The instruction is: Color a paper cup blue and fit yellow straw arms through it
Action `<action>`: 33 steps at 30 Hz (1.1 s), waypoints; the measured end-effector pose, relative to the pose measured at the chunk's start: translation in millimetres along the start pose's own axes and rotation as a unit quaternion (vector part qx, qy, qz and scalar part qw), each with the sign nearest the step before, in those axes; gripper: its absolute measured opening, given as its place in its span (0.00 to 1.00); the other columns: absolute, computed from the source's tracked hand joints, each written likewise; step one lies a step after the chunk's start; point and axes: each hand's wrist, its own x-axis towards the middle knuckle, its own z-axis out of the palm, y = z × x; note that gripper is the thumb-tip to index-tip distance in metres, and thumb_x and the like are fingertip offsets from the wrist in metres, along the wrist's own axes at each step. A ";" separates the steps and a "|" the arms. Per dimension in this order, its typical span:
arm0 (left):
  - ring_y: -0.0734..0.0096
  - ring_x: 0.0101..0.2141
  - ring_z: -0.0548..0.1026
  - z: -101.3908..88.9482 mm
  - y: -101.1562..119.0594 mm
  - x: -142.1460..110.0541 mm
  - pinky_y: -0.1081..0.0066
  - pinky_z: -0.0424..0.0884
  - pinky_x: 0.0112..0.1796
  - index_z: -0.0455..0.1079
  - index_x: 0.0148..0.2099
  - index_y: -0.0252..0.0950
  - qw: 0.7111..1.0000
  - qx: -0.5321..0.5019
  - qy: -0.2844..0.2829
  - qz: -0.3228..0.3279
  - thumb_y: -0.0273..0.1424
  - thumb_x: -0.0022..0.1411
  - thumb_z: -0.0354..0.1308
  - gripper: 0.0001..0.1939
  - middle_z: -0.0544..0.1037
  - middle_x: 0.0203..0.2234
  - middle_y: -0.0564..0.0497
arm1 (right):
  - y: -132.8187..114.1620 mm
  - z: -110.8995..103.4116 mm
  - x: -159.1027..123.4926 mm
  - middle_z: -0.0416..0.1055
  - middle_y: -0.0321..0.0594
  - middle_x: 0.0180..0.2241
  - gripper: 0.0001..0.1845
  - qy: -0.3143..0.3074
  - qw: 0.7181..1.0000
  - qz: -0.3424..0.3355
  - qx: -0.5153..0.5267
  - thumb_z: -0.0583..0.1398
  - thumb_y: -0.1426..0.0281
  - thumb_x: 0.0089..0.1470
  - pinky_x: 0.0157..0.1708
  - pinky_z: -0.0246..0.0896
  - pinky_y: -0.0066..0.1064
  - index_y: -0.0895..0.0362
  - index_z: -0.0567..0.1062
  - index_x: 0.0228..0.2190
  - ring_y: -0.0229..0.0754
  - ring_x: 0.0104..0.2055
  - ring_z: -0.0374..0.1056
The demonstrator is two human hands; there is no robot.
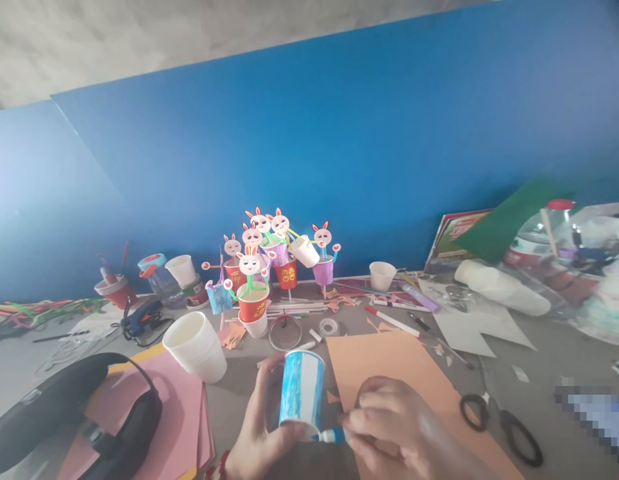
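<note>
A paper cup [302,393], partly coloured blue with a white strip left bare, is gripped in my left hand [264,413]. The cup is tilted, its closed end towards the top. My right hand [394,427] pinches a blue marker [333,435], whose tip is at the lower rim of the cup. Under my right hand lies a sheet of orange paper [379,353]. Behind the cup are a roll of clear tape [329,327] and a white marker cap [315,335].
Rabbit figures on cups [252,300] stand along the blue wall [339,133]. Stacked white cups [195,347], pink paper [174,400] and a black headband-like object [54,400] are at left. Black-handled scissors [504,420] lie right; a glue gun [144,320] sits back left.
</note>
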 end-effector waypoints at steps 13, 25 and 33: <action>0.44 0.51 0.75 -1.4 -7.7 -1.9 0.51 0.71 0.49 0.56 0.63 0.46 0.998 -0.040 -0.049 0.013 0.43 0.55 0.70 0.39 0.73 0.54 0.41 | 2.8 -1.0 -1.7 0.70 0.34 0.19 0.10 0.075 0.997 0.019 -0.004 0.55 0.77 0.60 0.21 0.55 0.26 0.54 0.76 0.33 0.37 0.21 0.60; 0.47 0.50 0.76 3.6 2.2 2.2 0.54 0.73 0.48 0.59 0.63 0.48 0.998 -0.038 -0.057 0.016 0.41 0.56 0.70 0.36 0.75 0.52 0.45 | 4.2 -3.0 -1.5 0.68 0.32 0.18 0.11 0.044 0.999 0.018 -0.015 0.55 0.77 0.61 0.25 0.55 0.27 0.54 0.76 0.32 0.37 0.22 0.59; 0.46 0.53 0.73 -2.1 -3.1 -0.4 0.55 0.70 0.52 0.59 0.64 0.46 0.998 0.035 -0.039 0.026 0.41 0.55 0.70 0.38 0.73 0.54 0.44 | 2.6 -4.1 -2.6 0.70 0.34 0.19 0.11 0.026 0.999 0.028 -0.004 0.55 0.76 0.62 0.25 0.57 0.27 0.55 0.77 0.33 0.38 0.23 0.61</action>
